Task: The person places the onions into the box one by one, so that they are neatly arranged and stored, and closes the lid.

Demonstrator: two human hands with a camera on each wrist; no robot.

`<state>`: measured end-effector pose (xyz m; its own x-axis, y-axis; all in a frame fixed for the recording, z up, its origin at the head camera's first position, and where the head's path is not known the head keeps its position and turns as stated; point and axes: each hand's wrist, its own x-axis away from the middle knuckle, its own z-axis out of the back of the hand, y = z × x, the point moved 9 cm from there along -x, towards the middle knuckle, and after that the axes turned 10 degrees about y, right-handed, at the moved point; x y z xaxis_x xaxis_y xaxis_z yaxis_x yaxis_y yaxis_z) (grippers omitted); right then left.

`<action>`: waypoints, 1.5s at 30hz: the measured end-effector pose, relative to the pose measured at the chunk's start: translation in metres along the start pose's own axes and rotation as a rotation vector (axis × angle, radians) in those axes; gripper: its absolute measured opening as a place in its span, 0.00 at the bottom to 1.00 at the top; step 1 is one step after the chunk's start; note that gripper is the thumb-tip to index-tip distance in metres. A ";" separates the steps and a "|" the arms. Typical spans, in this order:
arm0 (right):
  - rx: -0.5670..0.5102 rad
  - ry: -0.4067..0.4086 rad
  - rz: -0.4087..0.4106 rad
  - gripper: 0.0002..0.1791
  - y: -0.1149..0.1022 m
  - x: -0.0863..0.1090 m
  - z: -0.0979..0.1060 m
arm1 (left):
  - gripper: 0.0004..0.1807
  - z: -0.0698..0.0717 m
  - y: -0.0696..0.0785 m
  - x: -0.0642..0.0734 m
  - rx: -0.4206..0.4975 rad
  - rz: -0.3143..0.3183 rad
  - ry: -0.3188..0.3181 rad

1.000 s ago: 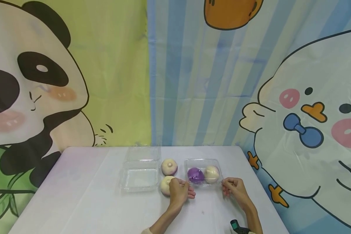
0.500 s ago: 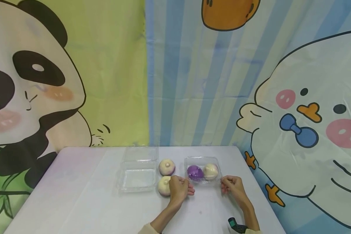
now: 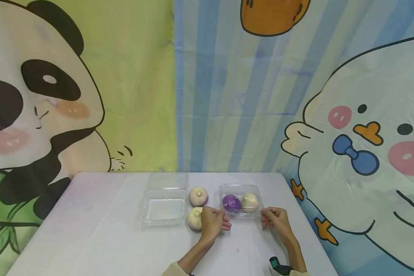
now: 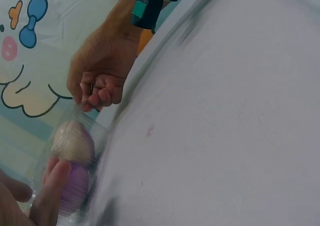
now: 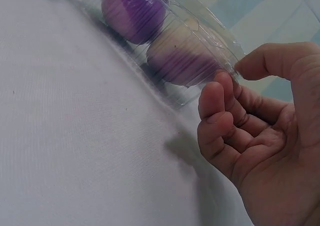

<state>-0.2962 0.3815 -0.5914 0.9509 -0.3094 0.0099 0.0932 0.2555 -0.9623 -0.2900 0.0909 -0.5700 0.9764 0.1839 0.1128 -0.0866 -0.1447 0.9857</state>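
A clear plastic clamshell box (image 3: 241,188) stands on the right half of the table with its lid down. Inside sit a purple round piece (image 3: 232,203) and a cream round piece (image 3: 250,202), whose side shows purple in the right wrist view. My right hand (image 3: 275,221) pinches the box's near right corner between thumb and index finger, the other fingers curled below. At the near left corner my left hand (image 3: 214,223) holds the rim, its grip partly hidden. Beside it are two cream-and-purple round pieces with a small nub, one farther back (image 3: 198,196), one nearer (image 3: 194,219).
A second clear clamshell box (image 3: 163,211) lies open at the left, its lid folded back. A white cloth covers the table (image 3: 107,230). Cartoon-printed curtains (image 3: 224,96) hang behind it. A dark device (image 3: 279,266) is at my right wrist.
Both hands keep their places at the near corners of the box. The head view shifts a little sideways and back; nothing else has visibly moved.
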 end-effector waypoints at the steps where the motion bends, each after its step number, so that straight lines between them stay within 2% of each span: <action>1: -0.003 0.003 0.003 0.16 0.000 0.000 0.000 | 0.14 0.000 0.001 0.001 0.006 0.004 -0.006; 13: -0.021 0.008 0.016 0.17 -0.001 0.000 -0.002 | 0.14 0.009 0.005 0.008 0.005 0.026 -0.025; 20: -0.020 0.007 0.026 0.17 -0.001 0.001 -0.001 | 0.15 0.021 0.019 0.013 -0.038 -0.020 -0.028; 27: -0.012 0.020 0.007 0.17 0.000 0.001 0.002 | 0.16 0.041 0.045 0.016 -0.076 -0.110 -0.026; 30: -0.009 0.022 -0.001 0.17 0.001 0.001 0.002 | 0.14 0.056 0.057 0.015 -0.108 -0.154 0.007; 33: -0.006 0.026 0.006 0.17 0.001 0.000 0.003 | 0.12 0.076 0.065 0.011 -0.154 -0.199 0.066; 40: 0.001 0.046 -0.020 0.19 0.007 0.004 0.006 | 0.10 0.133 0.075 0.002 -0.340 -0.304 0.272; 45: 0.021 0.046 0.053 0.20 -0.002 0.002 0.007 | 0.12 0.171 0.091 -0.007 -0.485 -0.352 0.392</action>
<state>-0.2921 0.3870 -0.5877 0.9403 -0.3361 -0.0540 0.0492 0.2914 -0.9553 -0.2708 -0.0901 -0.5026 0.8278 0.4888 -0.2753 0.0539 0.4192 0.9063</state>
